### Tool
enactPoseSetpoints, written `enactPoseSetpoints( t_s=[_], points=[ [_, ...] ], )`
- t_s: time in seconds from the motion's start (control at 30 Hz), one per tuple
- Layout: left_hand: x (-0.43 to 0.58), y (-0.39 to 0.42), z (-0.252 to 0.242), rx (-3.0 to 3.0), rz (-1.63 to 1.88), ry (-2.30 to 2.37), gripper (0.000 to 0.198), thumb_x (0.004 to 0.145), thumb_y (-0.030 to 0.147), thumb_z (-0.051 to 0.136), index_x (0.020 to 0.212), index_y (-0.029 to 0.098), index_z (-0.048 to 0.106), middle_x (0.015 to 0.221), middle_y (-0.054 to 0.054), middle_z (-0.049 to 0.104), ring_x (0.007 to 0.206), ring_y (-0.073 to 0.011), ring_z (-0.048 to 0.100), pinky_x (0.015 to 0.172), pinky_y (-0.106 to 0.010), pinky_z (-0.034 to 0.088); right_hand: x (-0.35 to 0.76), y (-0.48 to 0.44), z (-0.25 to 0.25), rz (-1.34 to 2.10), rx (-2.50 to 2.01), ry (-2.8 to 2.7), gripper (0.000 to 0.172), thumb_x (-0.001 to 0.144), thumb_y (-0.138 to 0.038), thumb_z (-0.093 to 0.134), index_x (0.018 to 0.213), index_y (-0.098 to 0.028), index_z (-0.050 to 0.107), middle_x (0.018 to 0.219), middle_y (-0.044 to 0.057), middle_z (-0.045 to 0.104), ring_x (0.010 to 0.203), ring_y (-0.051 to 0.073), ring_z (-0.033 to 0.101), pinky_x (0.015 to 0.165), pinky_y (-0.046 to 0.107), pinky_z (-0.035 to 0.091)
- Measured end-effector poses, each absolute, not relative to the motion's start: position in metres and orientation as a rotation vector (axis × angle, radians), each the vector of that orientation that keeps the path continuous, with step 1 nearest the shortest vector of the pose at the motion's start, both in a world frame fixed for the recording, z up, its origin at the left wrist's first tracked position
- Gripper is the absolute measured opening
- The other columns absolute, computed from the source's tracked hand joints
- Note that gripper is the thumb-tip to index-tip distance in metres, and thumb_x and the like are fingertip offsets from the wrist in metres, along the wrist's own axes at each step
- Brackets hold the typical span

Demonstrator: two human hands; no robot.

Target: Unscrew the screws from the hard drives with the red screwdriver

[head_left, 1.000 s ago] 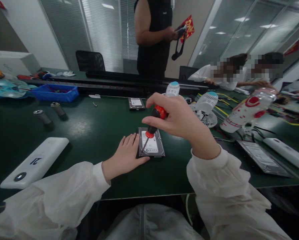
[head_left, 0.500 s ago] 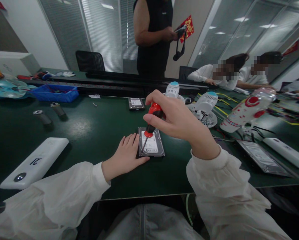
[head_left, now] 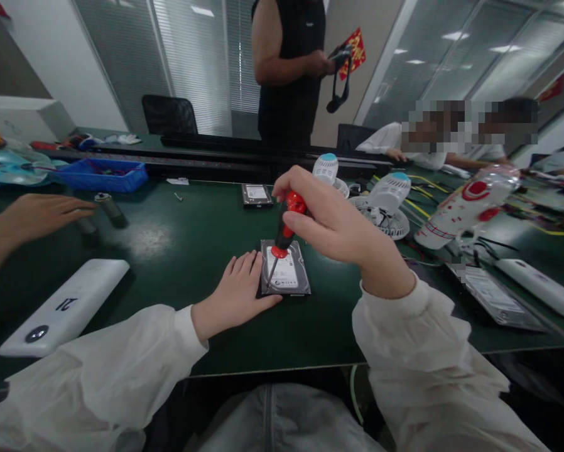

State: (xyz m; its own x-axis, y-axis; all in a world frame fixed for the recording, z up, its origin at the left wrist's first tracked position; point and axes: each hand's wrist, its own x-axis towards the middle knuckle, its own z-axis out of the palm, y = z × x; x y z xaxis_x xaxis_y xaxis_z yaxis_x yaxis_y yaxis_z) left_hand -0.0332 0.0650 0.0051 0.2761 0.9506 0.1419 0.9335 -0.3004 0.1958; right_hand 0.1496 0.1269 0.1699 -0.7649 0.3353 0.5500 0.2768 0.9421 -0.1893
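A hard drive with a white label lies flat on the green table. My left hand rests flat beside it, fingers stretched out and touching its left edge, the thumb along its near edge. My right hand is closed round the handle of a red and black screwdriver, above the drive. The screwdriver leans, and its tip meets the drive near the lower left corner. Whatever sits under the tip is too small to make out.
A co-worker's hand reaches in from the left over metal cylinders. A white power bank lies at left, a blue tray behind. Another hard drive, white fans and a bottle stand farther off.
A co-worker's hand has come in from the left, over the metal cylinders. My right hand has turned slightly on the screwdriver, which stands a bit more upright; my left hand has stayed put.
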Motion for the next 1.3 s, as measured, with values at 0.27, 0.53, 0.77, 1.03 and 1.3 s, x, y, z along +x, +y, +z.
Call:
enactPoseSetpoints(
  t_s=[0.27, 0.53, 0.77, 1.03, 1.3],
  points=[
    [-0.0342, 0.0661, 0.0058, 2.427, 0.339, 1.802, 0.099, 0.091, 0.074, 0.048, 0.158, 0.005, 0.027, 0.162, -0.028, 0.037, 0.152, -0.0426, 0.033, 0.123, -0.062, 0.026, 0.1476, 0.1262, 0.169, 0.03, -0.553, -2.461, 0.028, 0.095, -0.043, 0.06, 0.105, -0.018, 0.054, 0.079, -0.003, 0.054, 0.065, 0.01, 0.043, 0.064, 0.028, 0.029],
    [-0.0345, 0.0662, 0.0058, 2.429, 0.334, 1.789, 0.099, 0.091, 0.075, 0.046, 0.158, 0.005, 0.026, 0.163, -0.029, 0.036, 0.153, -0.0426, 0.033, 0.124, -0.061, 0.025, 0.1493, 0.1298, 0.1697, 0.184, -0.303, -2.502, 0.02, 0.092, -0.025, 0.049, 0.108, -0.016, 0.054, 0.106, 0.007, 0.057, 0.087, 0.016, 0.051, 0.077, 0.032, 0.041],
    [-0.0346, 0.0669, 0.0042, 2.426, 0.348, 1.79, 0.099, 0.091, 0.075, 0.047, 0.159, 0.007, 0.025, 0.164, -0.028, 0.034, 0.153, -0.0423, 0.032, 0.124, -0.062, 0.025, 0.1483, 0.1278, 0.1689, 0.034, -0.52, -2.466, 0.027, 0.095, -0.041, 0.059, 0.106, -0.017, 0.054, 0.086, -0.001, 0.055, 0.07, 0.011, 0.045, 0.066, 0.028, 0.032],
    [-0.0337, 0.0663, 0.0048, 2.448, 0.323, 1.806, 0.098, 0.091, 0.074, 0.048, 0.158, 0.004, 0.027, 0.162, -0.029, 0.037, 0.152, -0.0424, 0.034, 0.124, -0.062, 0.026, 0.1489, 0.1289, 0.1667, 0.19, -0.341, -2.48, 0.022, 0.092, -0.025, 0.052, 0.112, -0.016, 0.05, 0.104, 0.004, 0.056, 0.083, 0.013, 0.051, 0.074, 0.029, 0.041],
    [-0.0334, 0.0658, 0.0061, 2.444, 0.362, 1.795, 0.095, 0.091, 0.073, 0.048, 0.157, 0.007, 0.029, 0.161, -0.028, 0.038, 0.151, -0.0429, 0.035, 0.122, -0.064, 0.027, 0.1492, 0.1246, 0.1693, 0.105, -0.442, -2.523, 0.028, 0.1, -0.038, 0.043, 0.113, -0.015, 0.05, 0.107, 0.007, 0.057, 0.086, 0.016, 0.052, 0.074, 0.031, 0.039]
  ],
)
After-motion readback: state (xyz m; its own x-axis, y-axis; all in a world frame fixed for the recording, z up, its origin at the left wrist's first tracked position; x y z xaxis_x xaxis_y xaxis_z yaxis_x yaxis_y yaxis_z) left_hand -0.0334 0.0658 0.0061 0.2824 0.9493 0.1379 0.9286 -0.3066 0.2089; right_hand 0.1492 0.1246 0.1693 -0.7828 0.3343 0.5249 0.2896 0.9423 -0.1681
